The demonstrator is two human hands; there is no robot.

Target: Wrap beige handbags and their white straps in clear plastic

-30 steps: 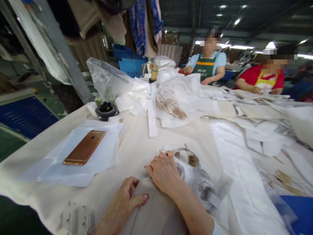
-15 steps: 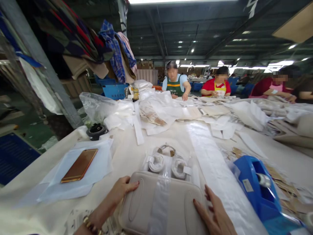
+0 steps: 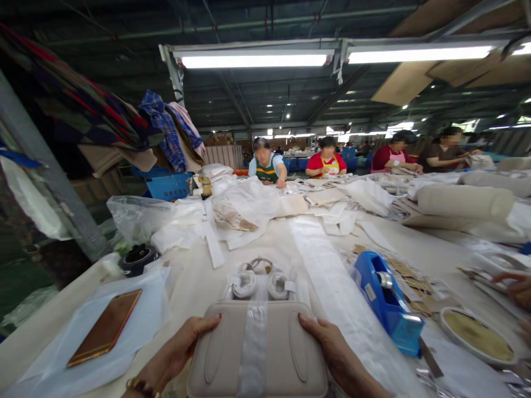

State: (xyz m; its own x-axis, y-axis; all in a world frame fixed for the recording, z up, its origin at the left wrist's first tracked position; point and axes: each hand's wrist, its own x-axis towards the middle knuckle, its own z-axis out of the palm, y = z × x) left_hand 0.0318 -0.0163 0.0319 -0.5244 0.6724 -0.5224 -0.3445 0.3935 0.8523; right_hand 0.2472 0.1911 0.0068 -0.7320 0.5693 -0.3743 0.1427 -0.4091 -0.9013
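Observation:
A beige handbag [image 3: 274, 354] lies in front of me on the covered table, with a strip of clear wrap [image 3: 254, 337] down its middle. My left hand [image 3: 188, 340] grips the bag's left edge, thumb on top and fingers hidden beneath the side. On the opposite edge my right hand [image 3: 327, 340] holds on the same way, thumb near the stitched curve. Beyond the bag's far edge, two wrapped white strap rolls [image 3: 244, 283] and a curved metal-coloured ring [image 3: 262, 264] sit under clear plastic.
At left, a phone [image 3: 105, 327] rests on pale sheets [image 3: 145, 326]. A blue tape dispenser [image 3: 384, 301] and a round dish [image 3: 477, 334] stand at right. Plastic bags [image 3: 244, 202] are heaped at the back. Several co-workers sit beyond; another person's hand [image 3: 514, 287] shows at the right edge.
My view has tilted up and turned right. My right hand, earlier with fingers spread at the bag's right side, now grips its edge. The left hand keeps its hold.

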